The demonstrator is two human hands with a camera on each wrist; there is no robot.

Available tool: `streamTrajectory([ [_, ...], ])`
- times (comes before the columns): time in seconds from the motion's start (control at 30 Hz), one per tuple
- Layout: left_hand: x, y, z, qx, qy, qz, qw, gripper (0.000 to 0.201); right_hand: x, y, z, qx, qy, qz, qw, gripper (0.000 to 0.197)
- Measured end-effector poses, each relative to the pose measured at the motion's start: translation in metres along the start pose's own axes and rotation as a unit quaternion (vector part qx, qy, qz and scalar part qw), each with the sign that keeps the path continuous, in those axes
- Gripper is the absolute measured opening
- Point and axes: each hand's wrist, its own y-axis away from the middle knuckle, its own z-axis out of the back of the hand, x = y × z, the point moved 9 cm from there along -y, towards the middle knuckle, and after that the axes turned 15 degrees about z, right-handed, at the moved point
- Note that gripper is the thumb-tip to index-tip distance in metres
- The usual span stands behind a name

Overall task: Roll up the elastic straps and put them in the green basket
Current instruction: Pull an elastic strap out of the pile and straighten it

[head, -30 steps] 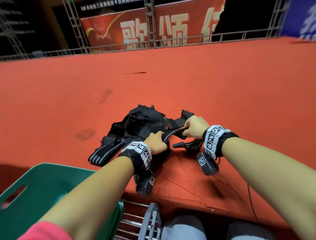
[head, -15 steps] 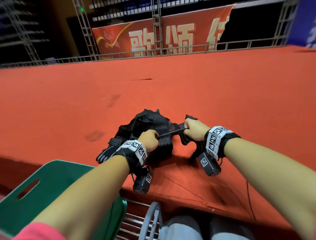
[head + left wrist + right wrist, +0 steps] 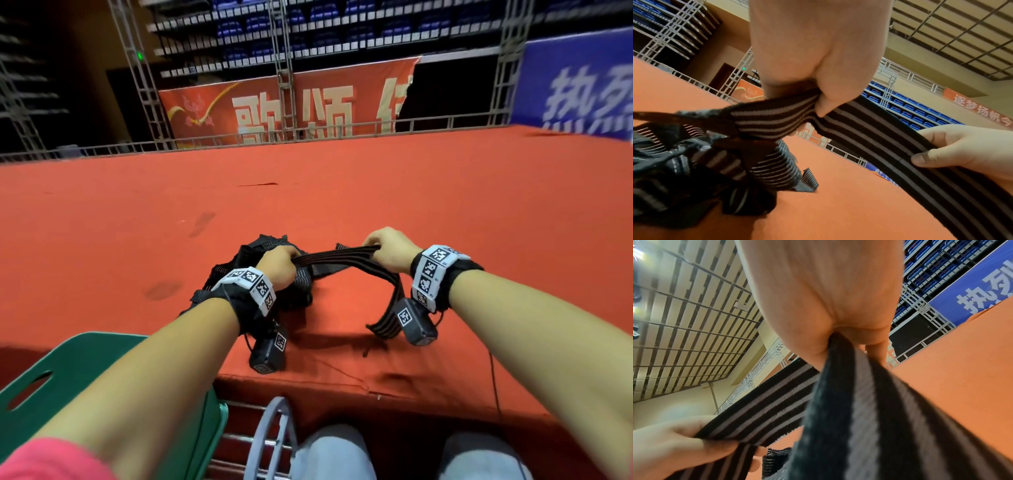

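Observation:
A black elastic strap (image 3: 334,262) with grey stripes stretches between my two hands above the red surface. My left hand (image 3: 279,263) pinches one part of it just over a tangled pile of more straps (image 3: 253,250). My right hand (image 3: 390,251) grips the strap further along, and its free end (image 3: 387,320) hangs down below that wrist. The left wrist view has the left thumb (image 3: 830,100) pressing the strap (image 3: 869,138), with the pile (image 3: 684,170) below. In the right wrist view the strap (image 3: 869,418) runs out of my fist. The green basket (image 3: 68,373) stands at lower left.
The red carpeted platform (image 3: 342,192) reaches far ahead, and its front edge (image 3: 342,390) is close to my knees. A grey metal frame (image 3: 270,442) stands between the basket and my legs. Railings and banners (image 3: 291,109) line the far side.
Both hands have lifted and moved apart, pulling one strap out of the pile and drawing it taut. Its free end now hangs below my right wrist.

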Motion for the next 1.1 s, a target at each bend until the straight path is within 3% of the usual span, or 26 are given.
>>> streamTrajectory([
  [0.3,-0.043,0.002,-0.038,0.023,-0.05,-0.051,0.997,0.038,-0.02,0.026,0.003,0.034,0.03,-0.025,0.999,0.022],
  [0.4,-0.044,-0.004,-0.052,0.036,-0.073,-0.053,0.995,0.034,-0.024,0.023,-0.017,0.054,0.03,-0.025,0.998,0.032],
  [0.53,-0.035,-0.01,-0.066,0.049,-0.082,-0.059,0.994,0.034,-0.005,0.007,-0.058,0.104,0.042,0.033,0.993,0.049],
  [0.67,-0.025,-0.012,-0.067,0.055,-0.076,-0.05,0.994,0.028,0.034,-0.018,-0.095,0.135,0.055,0.1,0.984,0.044],
  [0.87,0.029,-0.017,-0.058,0.076,-0.101,-0.007,0.992,0.03,0.045,-0.04,-0.109,0.148,0.097,0.101,0.979,0.02],
  [1.0,0.058,-0.017,-0.057,0.091,-0.098,0.009,0.991,0.048,0.029,-0.045,-0.098,0.125,0.061,0.07,0.988,0.02],
  [1.1,0.055,-0.019,-0.057,0.081,-0.083,-0.011,0.993,0.047,0.025,-0.044,-0.09,0.114,0.04,0.067,0.99,0.024],
])
